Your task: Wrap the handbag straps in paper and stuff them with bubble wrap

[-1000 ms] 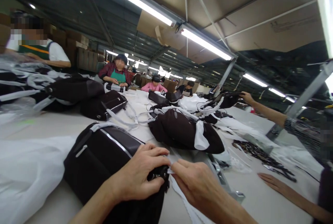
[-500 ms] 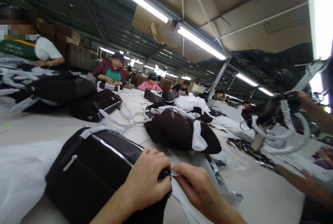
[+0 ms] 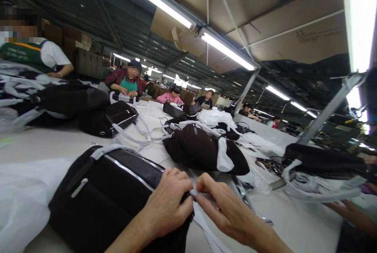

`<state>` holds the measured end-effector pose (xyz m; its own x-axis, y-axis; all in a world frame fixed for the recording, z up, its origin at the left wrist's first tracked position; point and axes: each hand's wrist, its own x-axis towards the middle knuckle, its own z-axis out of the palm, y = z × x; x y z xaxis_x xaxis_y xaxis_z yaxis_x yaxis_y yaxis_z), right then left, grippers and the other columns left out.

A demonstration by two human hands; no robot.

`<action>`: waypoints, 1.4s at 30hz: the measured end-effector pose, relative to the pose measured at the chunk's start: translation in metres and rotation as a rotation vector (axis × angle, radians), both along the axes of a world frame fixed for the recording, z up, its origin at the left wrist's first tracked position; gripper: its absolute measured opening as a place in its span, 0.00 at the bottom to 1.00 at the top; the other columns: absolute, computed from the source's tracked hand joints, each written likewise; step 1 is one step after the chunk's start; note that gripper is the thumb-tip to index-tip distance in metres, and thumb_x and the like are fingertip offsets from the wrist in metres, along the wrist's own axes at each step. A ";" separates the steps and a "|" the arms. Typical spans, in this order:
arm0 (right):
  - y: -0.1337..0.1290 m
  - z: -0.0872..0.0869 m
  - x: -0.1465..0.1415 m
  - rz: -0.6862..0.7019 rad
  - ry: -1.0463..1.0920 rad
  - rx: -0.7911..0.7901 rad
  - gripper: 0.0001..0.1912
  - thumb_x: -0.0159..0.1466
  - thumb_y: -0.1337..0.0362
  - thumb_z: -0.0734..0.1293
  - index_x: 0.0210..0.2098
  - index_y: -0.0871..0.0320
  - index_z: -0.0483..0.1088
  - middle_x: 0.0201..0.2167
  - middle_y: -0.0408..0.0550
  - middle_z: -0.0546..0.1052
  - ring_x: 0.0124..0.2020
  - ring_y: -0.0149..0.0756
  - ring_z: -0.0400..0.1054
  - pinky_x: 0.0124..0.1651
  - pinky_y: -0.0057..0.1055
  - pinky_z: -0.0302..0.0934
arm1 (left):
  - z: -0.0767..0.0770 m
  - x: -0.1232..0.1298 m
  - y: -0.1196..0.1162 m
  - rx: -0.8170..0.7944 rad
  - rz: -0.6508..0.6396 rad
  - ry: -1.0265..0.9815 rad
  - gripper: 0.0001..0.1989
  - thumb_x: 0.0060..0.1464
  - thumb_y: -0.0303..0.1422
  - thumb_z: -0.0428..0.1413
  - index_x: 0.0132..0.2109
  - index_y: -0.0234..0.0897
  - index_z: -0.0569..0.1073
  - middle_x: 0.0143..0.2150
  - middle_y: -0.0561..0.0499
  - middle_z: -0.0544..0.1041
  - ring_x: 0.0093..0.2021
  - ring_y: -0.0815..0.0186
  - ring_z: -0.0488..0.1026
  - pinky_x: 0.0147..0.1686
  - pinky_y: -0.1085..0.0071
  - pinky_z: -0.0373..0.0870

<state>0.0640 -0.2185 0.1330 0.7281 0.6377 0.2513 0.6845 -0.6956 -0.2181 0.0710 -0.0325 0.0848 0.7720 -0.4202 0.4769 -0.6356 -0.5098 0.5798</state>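
A black bag [image 3: 118, 190] with a silver zipper and a white-wrapped handle lies on the table in front of me. My left hand [image 3: 169, 202] is closed on the bag's right end, near a small dark part mostly hidden by the fingers. Just to its right, my right hand [image 3: 220, 206] pinches a thin white strip [image 3: 194, 193] between thumb and forefinger. A longer white strip [image 3: 206, 227] hangs below both hands.
More black bags [image 3: 203, 147] with white wrapping lie behind on the table [image 3: 300, 213]. At the right, a co-worker's hands are by another bag [image 3: 324, 161]. White sheeting [image 3: 26, 202] lies at the left. Several people sit farther back.
My right hand has its fingers slightly more raised and spread around the white strip. At the right, the co-worker's bag has moved down and turned level.
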 end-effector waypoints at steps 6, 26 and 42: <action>0.002 -0.001 0.001 -0.069 -0.120 -0.137 0.03 0.65 0.65 0.64 0.39 0.54 0.66 0.33 0.44 0.76 0.34 0.42 0.72 0.36 0.35 0.56 | 0.001 0.000 0.001 -0.018 -0.003 0.006 0.04 0.51 0.25 0.52 0.32 0.38 0.68 0.35 0.52 0.72 0.41 0.61 0.65 0.48 0.60 0.59; 0.003 -0.018 0.017 0.411 -0.697 0.068 0.14 0.73 0.73 0.57 0.40 0.59 0.74 0.33 0.47 0.81 0.33 0.31 0.74 0.51 0.35 0.66 | 0.000 0.003 0.005 -0.085 -0.040 0.053 0.05 0.52 0.25 0.49 0.29 0.37 0.66 0.32 0.53 0.71 0.42 0.62 0.65 0.49 0.61 0.57; 0.001 -0.014 0.017 0.497 -0.709 -0.053 0.11 0.71 0.75 0.60 0.42 0.64 0.74 0.35 0.53 0.81 0.33 0.37 0.73 0.34 0.32 0.66 | -0.003 0.010 0.016 -0.142 -0.178 0.104 0.04 0.51 0.28 0.50 0.29 0.38 0.63 0.32 0.54 0.70 0.42 0.62 0.66 0.50 0.62 0.57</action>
<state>0.0815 -0.2171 0.1186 0.0453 0.8642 0.5011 0.8740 -0.2772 0.3991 0.0809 -0.0160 0.0818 0.7398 -0.4888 0.4624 -0.6412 -0.3036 0.7048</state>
